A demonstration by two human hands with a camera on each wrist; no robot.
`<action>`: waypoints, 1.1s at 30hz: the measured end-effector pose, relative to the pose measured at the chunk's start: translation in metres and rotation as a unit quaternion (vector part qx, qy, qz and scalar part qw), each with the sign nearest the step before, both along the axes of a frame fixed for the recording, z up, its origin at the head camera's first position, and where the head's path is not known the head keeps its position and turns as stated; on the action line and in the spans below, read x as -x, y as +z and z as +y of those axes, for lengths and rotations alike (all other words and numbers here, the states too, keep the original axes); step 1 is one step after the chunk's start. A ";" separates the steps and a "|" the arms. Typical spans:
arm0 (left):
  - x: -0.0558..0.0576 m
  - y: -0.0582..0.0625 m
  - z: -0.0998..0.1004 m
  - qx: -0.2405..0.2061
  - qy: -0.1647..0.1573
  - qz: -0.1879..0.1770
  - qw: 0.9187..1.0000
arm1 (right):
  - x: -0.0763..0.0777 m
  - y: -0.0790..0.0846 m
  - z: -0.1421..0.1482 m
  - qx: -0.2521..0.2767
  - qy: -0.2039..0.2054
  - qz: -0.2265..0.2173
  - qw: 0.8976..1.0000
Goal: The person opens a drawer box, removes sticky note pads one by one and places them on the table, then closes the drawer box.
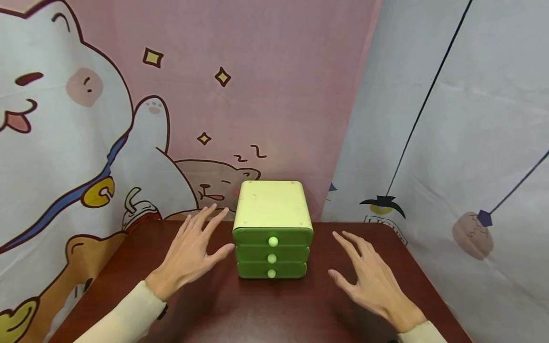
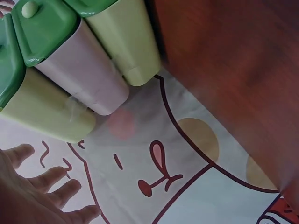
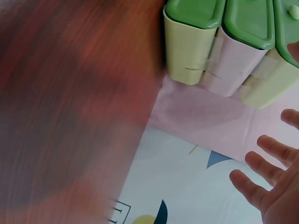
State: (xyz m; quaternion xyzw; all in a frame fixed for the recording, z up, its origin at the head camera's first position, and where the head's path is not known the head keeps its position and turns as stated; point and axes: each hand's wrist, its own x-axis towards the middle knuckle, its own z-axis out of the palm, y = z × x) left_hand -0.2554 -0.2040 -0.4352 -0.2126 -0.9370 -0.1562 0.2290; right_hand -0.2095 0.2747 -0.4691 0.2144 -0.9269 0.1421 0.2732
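Observation:
A small three-drawer box [image 1: 273,205] stands near the back of the dark red-brown table, its pale yellow top and green drawer fronts facing me. Each front has a round light-green knob [image 1: 273,241], and all three drawers are closed. My left hand [image 1: 188,252] hovers to the left of the box with fingers spread, the thumb tip close to its left edge. To the right, my right hand [image 1: 373,278] is held over the table with fingers apart, holding nothing. In the left wrist view the box's side [image 2: 84,65] shows a pink middle tier between two yellow ones.
Table [image 1: 257,309] surface extends in front of the box and to both sides. Behind it hangs a cartoon-printed cloth [image 1: 291,95], pink in the middle and pale on the right [image 1: 450,119]. Clear tape [image 3: 215,53] joins the tiers on the box's side.

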 end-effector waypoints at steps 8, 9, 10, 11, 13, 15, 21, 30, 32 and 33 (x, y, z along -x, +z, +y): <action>0.005 0.007 0.007 -0.004 -0.016 0.015 1.000 | -0.001 0.010 -0.010 0.012 0.012 0.024 1.000; 0.006 0.008 0.008 -0.004 -0.018 0.017 1.000 | -0.001 0.010 -0.011 0.013 0.013 0.026 0.999; 0.006 0.008 0.009 -0.004 -0.020 0.019 1.000 | -0.001 0.011 -0.011 0.014 0.014 0.028 0.999; 0.007 0.009 0.009 -0.005 -0.022 0.021 1.000 | -0.001 0.012 -0.012 0.016 0.014 0.029 0.999; 0.008 0.010 0.011 -0.005 -0.026 0.024 0.999 | -0.002 0.014 -0.014 0.018 0.014 0.032 0.999; 0.010 0.010 0.013 -0.006 -0.028 0.028 0.999 | -0.002 0.015 -0.015 0.022 0.016 0.035 0.999; 0.014 0.012 0.019 -0.008 -0.034 0.031 0.999 | -0.004 0.019 -0.021 0.030 0.029 0.048 0.998; 0.017 0.022 0.025 -0.010 -0.038 0.033 0.999 | -0.005 0.028 -0.029 0.042 0.049 0.072 0.995; 0.018 0.024 0.026 -0.010 -0.038 0.031 0.999 | -0.005 0.031 -0.032 0.045 0.056 0.079 0.994; 0.019 0.025 0.027 -0.009 -0.039 0.030 0.999 | -0.005 0.032 -0.033 0.046 0.059 0.083 0.994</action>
